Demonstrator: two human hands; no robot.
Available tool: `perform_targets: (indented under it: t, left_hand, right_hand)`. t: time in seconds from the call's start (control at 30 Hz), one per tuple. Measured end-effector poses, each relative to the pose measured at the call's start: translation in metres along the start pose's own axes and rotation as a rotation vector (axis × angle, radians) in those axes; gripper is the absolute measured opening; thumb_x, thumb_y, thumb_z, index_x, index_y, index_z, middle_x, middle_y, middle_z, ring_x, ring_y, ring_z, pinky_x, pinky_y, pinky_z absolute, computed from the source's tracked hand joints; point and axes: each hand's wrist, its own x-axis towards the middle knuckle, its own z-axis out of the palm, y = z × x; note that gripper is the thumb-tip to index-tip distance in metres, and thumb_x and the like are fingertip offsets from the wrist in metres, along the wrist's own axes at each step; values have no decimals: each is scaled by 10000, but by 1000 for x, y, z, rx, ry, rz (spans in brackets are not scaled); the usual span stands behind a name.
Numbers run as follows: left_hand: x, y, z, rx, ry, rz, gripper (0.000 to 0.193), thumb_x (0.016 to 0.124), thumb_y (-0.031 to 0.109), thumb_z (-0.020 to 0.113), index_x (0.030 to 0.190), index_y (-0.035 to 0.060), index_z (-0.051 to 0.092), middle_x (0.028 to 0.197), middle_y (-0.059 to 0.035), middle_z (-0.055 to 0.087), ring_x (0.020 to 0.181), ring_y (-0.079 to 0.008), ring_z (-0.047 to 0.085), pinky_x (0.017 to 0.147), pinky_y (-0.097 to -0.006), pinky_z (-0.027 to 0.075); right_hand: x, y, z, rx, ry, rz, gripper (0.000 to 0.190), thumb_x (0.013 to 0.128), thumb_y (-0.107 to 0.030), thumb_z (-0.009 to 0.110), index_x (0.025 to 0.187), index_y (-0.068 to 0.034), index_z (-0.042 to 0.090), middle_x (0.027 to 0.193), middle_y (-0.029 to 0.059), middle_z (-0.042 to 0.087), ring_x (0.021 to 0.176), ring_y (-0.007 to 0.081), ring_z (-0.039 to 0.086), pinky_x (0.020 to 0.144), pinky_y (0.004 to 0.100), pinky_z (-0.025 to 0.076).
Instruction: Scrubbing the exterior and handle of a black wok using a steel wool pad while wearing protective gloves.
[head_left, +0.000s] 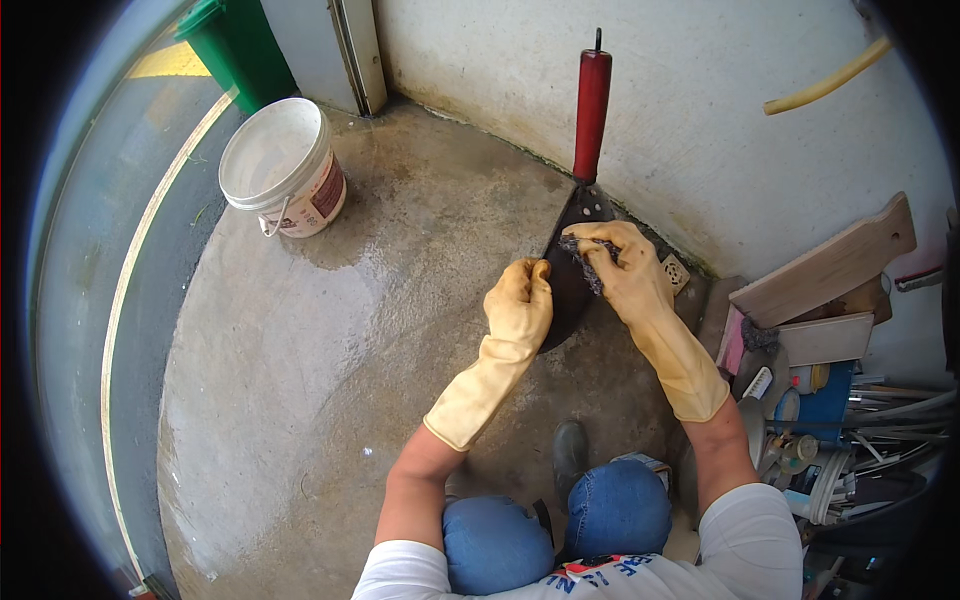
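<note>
A dark metal pan with a red handle is held upright over the concrete floor, its handle pointing towards the wall. My left hand, in a cream rubber glove, grips the pan's left rim. In my gloved right hand is a grey steel-wool scouring pad, against or just over the pan's upper right part. The pan's far right edge is partly hidden behind the right hand.
A white plastic bucket stands on wet concrete at upper left, near a green bin. A yellow hose juts from the wall. Wooden boards, a scrub brush, another scouring pad and assorted containers lie at right.
</note>
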Motion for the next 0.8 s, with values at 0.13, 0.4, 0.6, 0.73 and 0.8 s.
perform_targets:
  t: [0.13, 0.4, 0.6, 0.73, 0.8]
  left_hand:
    - [5, -13, -19, -30, -37, -75, 172, 991, 133, 639, 1073, -18, 639, 862, -125, 726, 775, -141, 662, 710, -295, 525]
    - [15, -26, -34, -71, 10, -168, 205, 1016, 183, 622, 1071, -9, 669, 858, -32, 714, 780, -86, 619, 728, -259, 498]
    - [23, -32, -50, -8, 33, -146, 219, 1011, 205, 629, 1074, 0, 677, 870, -28, 709, 798, -88, 615, 745, -255, 492]
    - [27, -28, -60, -24, -32, -185, 220, 1007, 212, 632, 1085, 12, 680, 872, -30, 708, 791, -95, 619, 746, -259, 494]
    - [28, -24, -62, 23, -66, -166, 218, 1005, 214, 633, 1096, 22, 680, 865, -28, 706, 779, -103, 620, 746, -264, 496]
  right_hand:
    - [-14, 15, -4, 836, 100, 349, 153, 992, -96, 585, 1047, 9, 681, 1033, 46, 697, 857, 107, 646, 755, 274, 545]
    - [6, 20, -1, 1255, 5, 470, 157, 983, -81, 590, 1112, -14, 650, 1041, 61, 691, 841, 137, 640, 742, 293, 543]
    - [14, 29, 7, 1633, -259, 523, 246, 948, -113, 646, 1175, -18, 636, 1046, 84, 689, 845, 159, 644, 754, 294, 531]
    - [11, 10, 5, 1417, -72, 510, 274, 914, -78, 684, 1180, -19, 649, 1025, 105, 696, 918, 179, 661, 806, 296, 532]
    - [16, 1, 7, 1058, -1, 356, 241, 907, -52, 690, 1146, -28, 670, 1029, 91, 697, 956, 184, 660, 848, 300, 526]
